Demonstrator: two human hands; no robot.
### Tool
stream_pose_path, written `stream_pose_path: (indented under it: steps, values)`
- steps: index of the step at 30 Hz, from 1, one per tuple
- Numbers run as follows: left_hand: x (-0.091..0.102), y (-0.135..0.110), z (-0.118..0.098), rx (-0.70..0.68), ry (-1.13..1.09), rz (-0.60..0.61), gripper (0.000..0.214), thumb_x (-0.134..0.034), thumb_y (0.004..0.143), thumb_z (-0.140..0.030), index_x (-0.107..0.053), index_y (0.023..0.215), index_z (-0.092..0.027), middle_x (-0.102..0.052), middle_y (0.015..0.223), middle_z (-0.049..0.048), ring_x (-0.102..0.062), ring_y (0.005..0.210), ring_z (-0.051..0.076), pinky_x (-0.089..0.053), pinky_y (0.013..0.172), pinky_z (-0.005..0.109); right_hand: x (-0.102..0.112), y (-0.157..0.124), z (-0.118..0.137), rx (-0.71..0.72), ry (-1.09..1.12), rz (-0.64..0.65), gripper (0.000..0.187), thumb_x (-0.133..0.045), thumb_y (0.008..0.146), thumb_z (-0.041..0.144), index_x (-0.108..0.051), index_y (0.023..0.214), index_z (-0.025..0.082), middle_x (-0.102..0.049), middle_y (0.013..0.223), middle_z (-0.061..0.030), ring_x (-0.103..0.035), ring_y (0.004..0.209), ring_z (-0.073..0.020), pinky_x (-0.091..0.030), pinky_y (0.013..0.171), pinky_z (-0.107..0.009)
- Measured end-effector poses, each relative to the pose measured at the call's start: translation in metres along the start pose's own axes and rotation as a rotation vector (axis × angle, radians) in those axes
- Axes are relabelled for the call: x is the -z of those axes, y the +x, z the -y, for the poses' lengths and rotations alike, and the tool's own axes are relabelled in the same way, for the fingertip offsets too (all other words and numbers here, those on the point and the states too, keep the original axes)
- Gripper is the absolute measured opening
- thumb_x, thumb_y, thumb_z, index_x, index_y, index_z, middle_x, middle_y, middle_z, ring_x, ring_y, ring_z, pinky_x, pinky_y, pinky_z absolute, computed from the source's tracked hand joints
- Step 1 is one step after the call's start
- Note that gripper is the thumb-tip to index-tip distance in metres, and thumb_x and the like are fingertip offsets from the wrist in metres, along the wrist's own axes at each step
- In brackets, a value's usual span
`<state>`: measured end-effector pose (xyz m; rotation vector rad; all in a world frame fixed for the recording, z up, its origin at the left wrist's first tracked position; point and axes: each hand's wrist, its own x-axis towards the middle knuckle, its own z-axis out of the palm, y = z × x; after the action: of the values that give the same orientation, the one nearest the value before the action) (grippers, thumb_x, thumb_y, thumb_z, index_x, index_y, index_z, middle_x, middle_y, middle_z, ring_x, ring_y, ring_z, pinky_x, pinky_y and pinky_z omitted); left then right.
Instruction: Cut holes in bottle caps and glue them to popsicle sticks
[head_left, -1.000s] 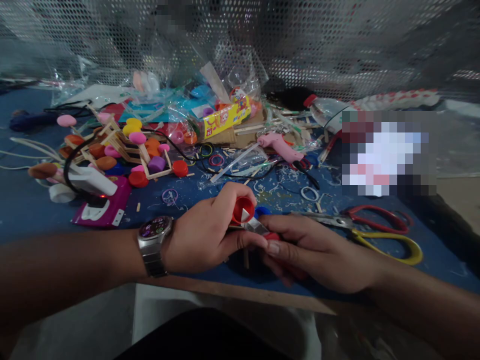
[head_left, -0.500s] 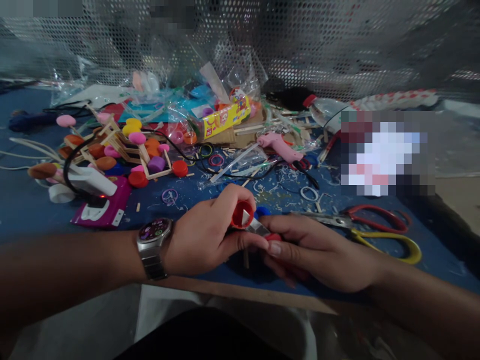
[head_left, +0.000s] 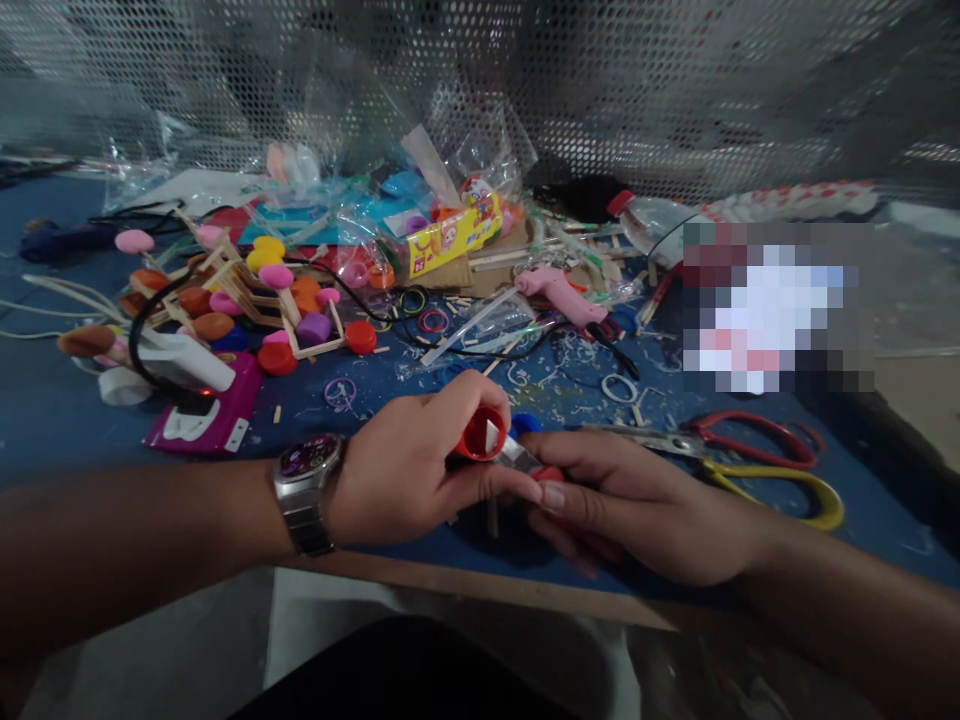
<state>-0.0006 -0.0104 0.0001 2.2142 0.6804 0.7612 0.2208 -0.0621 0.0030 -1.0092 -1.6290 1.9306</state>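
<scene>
Near the table's front edge, my left hand is closed around a small red plastic cap, its hollow side facing up. A pale pointed tip shows inside the cap, looking like the end of a blade. My right hand grips a red-handled cutter knife, whose metal blade runs to the cap's right side. My left thumb reaches over to my right thumb. Just beyond the knife lies a blue round cap. Most of the knife's handle is hidden in my fingers.
Scissors with red and yellow handles lie right of my right hand. A pink glue gun rests behind, its black cord trailing. At left stand a magenta power strip and a stick model with coloured clay pieces. Scraps litter the blue table.
The red cap has tilted slightly in my left hand, and the pale tip inside it looks a little shifted. Both hands stay in nearly the same place.
</scene>
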Motion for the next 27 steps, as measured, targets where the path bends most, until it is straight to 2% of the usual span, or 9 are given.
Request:
stream_pose_path:
  steps: [7, 12, 27]
  values:
    - [-0.0023, 0.0008, 0.0031, -0.059, 0.028, -0.09, 0.051, -0.067, 0.092, -0.053, -0.046, 0.123, -0.019, -0.067, 0.091, 0.0025, -0.066, 0.071, 0.017, -0.052, 0.062, 0.028, -0.0003, 0.0021, -0.0001, 0.021, 0.034, -0.041, 0.039, -0.056, 0.099, 0.056, -0.053, 0.089, 0.018, -0.054, 0.062, 0.005, -0.047, 0.045, -0.0056, -0.034, 0.042, -0.017]
    - [-0.006, -0.0011, 0.0056, -0.134, 0.01, -0.079, 0.049, -0.068, 0.092, -0.053, -0.044, 0.119, -0.021, -0.067, 0.096, 0.0027, -0.067, 0.075, 0.016, -0.053, 0.066, 0.028, -0.0014, 0.0014, 0.0008, 0.01, 0.007, -0.024, 0.041, -0.055, 0.099, 0.057, -0.052, 0.087, 0.018, -0.054, 0.063, 0.0048, -0.047, 0.046, -0.0053, -0.035, 0.043, -0.017]
    - [-0.0028, -0.0019, 0.0004, -0.043, -0.024, 0.0, 0.035, -0.063, 0.096, -0.051, -0.046, 0.104, -0.022, -0.062, 0.078, -0.0037, -0.06, 0.058, 0.012, -0.043, 0.053, 0.024, -0.0024, 0.0006, 0.0023, -0.003, 0.007, 0.004, 0.038, -0.054, 0.101, 0.052, -0.054, 0.087, 0.018, -0.053, 0.065, 0.004, -0.046, 0.05, -0.0062, -0.033, 0.043, -0.018]
